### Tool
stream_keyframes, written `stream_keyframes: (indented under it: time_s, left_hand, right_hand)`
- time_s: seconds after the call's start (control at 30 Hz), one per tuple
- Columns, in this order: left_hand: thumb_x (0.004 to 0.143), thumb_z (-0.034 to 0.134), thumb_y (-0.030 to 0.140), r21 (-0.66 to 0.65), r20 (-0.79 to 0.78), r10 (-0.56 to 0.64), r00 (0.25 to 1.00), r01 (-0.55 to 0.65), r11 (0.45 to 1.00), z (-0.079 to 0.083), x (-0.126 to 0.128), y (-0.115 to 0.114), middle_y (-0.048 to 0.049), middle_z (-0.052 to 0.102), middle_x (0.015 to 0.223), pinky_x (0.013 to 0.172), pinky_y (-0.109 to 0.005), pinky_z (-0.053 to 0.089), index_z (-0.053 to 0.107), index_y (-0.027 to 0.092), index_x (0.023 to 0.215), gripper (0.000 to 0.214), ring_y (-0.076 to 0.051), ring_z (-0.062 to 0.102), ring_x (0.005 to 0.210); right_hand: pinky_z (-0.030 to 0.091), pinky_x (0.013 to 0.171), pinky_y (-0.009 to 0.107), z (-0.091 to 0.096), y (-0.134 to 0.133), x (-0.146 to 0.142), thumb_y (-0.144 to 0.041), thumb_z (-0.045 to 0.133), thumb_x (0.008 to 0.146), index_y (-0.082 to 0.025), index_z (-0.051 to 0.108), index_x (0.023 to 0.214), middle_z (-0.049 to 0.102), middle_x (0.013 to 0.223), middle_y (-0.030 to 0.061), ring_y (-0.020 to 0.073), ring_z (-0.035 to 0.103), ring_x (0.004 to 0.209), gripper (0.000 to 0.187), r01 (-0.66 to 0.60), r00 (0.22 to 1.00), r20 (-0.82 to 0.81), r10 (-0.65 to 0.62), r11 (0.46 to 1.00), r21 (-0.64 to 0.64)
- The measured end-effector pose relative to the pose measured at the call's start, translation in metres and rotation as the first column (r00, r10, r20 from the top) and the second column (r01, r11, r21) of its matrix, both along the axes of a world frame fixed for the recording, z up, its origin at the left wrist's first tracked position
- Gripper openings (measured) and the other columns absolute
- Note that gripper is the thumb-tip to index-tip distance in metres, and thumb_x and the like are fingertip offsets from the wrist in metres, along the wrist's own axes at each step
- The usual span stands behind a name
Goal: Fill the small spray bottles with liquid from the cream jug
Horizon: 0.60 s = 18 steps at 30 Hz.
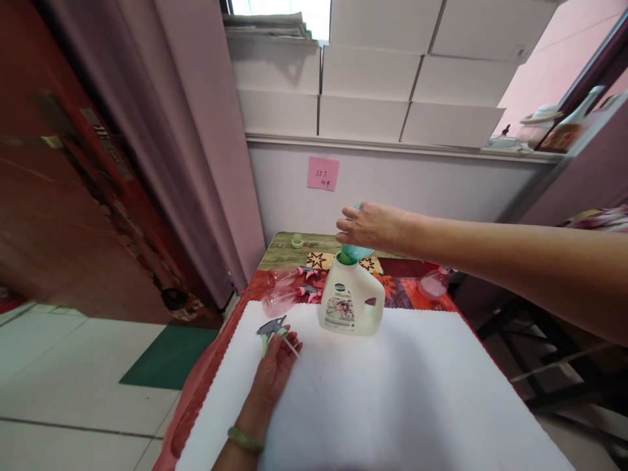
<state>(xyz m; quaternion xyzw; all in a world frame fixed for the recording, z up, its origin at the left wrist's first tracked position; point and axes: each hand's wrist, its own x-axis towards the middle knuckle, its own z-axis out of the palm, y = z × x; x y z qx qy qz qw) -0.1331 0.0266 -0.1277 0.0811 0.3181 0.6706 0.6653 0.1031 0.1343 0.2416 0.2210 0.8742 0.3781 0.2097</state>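
Observation:
My left hand (pixel 279 366) is closed around a grey and light-green spray bottle trigger head (pixel 271 327), its thin dip tube pointing down to the right over the white sheet. Above the table my right hand (pixel 370 226) grips a translucent green bottle (pixel 357 252), tipped with its neck down at the mouth of a jug. That cream-coloured detergent jug (pixel 350 301) stands upright, uncapped, with a printed label and a handle on its right. My fingers hide much of the green bottle. Whether liquid is flowing cannot be made out.
Two pink spray bottles (pixel 280 302) lie left of the jug; another pink bottle (pixel 434 284) is at the right. A pale green cap (pixel 297 241) sits at the back. White boxes (pixel 367 72) are stacked on the ledge behind. A red door (pixel 98 196) stands at left.

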Motion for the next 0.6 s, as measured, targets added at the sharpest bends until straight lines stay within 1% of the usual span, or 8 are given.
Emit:
stream_keyframes:
  time_s: [0.2,0.4,0.6]
  left_hand:
    - [0.088,0.073,0.027,0.004,-0.010,0.000,1.000,0.001,1.000,0.0008,0.0002,-0.0001,-0.0110,0.077,0.094,0.087,-0.038,0.061,0.073,0.014,0.110,0.026,-0.018,0.073,0.083]
    - [0.089,0.071,0.027,-0.001,-0.016,0.001,1.000,-0.001,1.000,0.0008,0.0006,-0.0003,-0.0108,0.077,0.095,0.087,-0.038,0.061,0.073,0.014,0.109,0.024,-0.018,0.073,0.083]
    - [0.090,0.070,0.025,-0.012,-0.016,-0.002,1.000,0.002,1.000,0.0022,0.0003,-0.0003,-0.0115,0.077,0.094,0.088,-0.038,0.061,0.073,0.014,0.109,0.022,-0.018,0.073,0.083]
  right_hand:
    - [0.039,0.064,0.031,-0.0009,0.0020,0.0021,-0.011,0.049,0.095,-0.022,0.063,0.117,0.067,0.108,0.0088,0.0236,0.054,0.099,0.028,-0.014,1.000,-0.012,0.014,1.000,-0.001]
    - [0.039,0.065,0.031,-0.0015,0.0032,0.0054,-0.010,0.051,0.094,-0.023,0.063,0.116,0.066,0.108,0.0086,0.0239,0.054,0.100,0.028,-0.006,0.999,-0.039,0.006,1.000,-0.007]
    - [0.042,0.065,0.032,-0.0041,0.0075,0.0093,-0.010,0.052,0.090,-0.023,0.062,0.120,0.066,0.109,0.0090,0.0246,0.055,0.101,0.034,-0.020,1.000,-0.023,0.020,1.000,0.011]
